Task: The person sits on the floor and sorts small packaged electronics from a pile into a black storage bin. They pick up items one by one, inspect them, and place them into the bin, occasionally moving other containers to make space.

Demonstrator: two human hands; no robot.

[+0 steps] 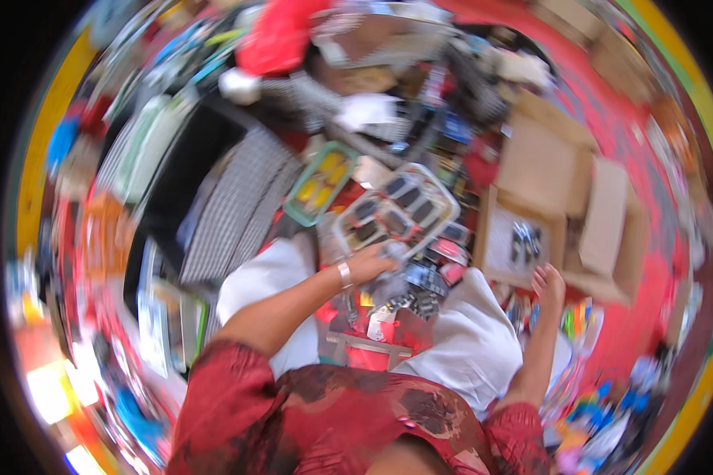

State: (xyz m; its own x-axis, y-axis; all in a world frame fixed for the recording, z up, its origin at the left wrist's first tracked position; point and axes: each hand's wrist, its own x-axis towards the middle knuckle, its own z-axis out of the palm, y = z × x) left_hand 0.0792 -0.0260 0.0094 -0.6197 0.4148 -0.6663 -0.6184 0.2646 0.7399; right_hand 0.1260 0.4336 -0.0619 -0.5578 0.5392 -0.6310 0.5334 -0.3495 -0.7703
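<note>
Pinching a small dark packet (394, 252) at the near edge of the clear blister trays (396, 210), the left hand (368, 264) needs a firm grip; the right hand (548, 286), loosely spread, rests near the open cardboard box (523, 237)

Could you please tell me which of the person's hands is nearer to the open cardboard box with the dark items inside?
The right hand is nearer, just below the open cardboard box. The left hand is off to its left, on a clear blister pack.
</note>
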